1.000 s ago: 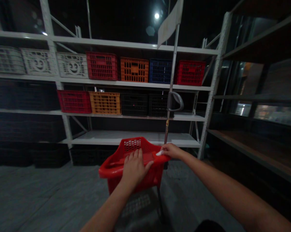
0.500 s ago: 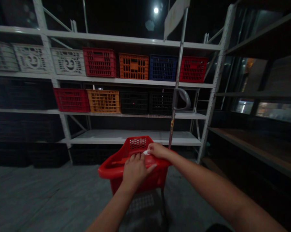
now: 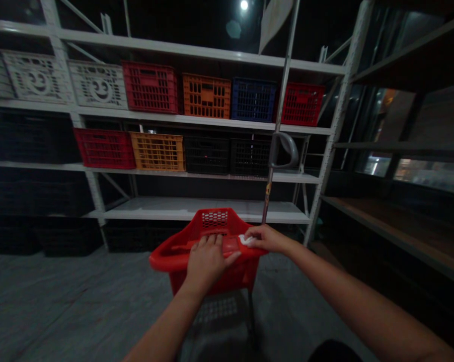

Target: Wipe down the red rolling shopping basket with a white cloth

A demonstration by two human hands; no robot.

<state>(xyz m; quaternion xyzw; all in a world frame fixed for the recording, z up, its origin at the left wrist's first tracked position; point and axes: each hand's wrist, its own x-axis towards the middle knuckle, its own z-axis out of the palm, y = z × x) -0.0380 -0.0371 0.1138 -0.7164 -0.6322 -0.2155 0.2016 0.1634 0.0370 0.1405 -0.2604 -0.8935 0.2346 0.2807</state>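
A red plastic shopping cart (image 3: 221, 281) stands in front of me, with its handle edge toward me. My left hand (image 3: 207, 259) lies over the middle of this edge, fingers stretched forward and thumb out to the right. In my right hand (image 3: 263, 238) a wad of white cloth or tissue (image 3: 245, 241) is pinched against the right part of the handle. Between the hands a bare red panel of the handle shows. A metal pole (image 3: 271, 173) with a grey loop handle (image 3: 287, 151) rises by the cart's right side.
Ahead stands a white metal shelf rack (image 3: 208, 216) with several plastic crates, among them an orange crate (image 3: 206, 96), a blue crate (image 3: 253, 99) and a yellow crate (image 3: 158, 152). Darker shelving (image 3: 393, 221) runs along the right. Grey floor (image 3: 98, 301) surrounds the cart.
My right hand has slid the white cloth or tissue rightward along the handle, away from my left hand. The left hand stays on the handle. The view has shifted slightly.
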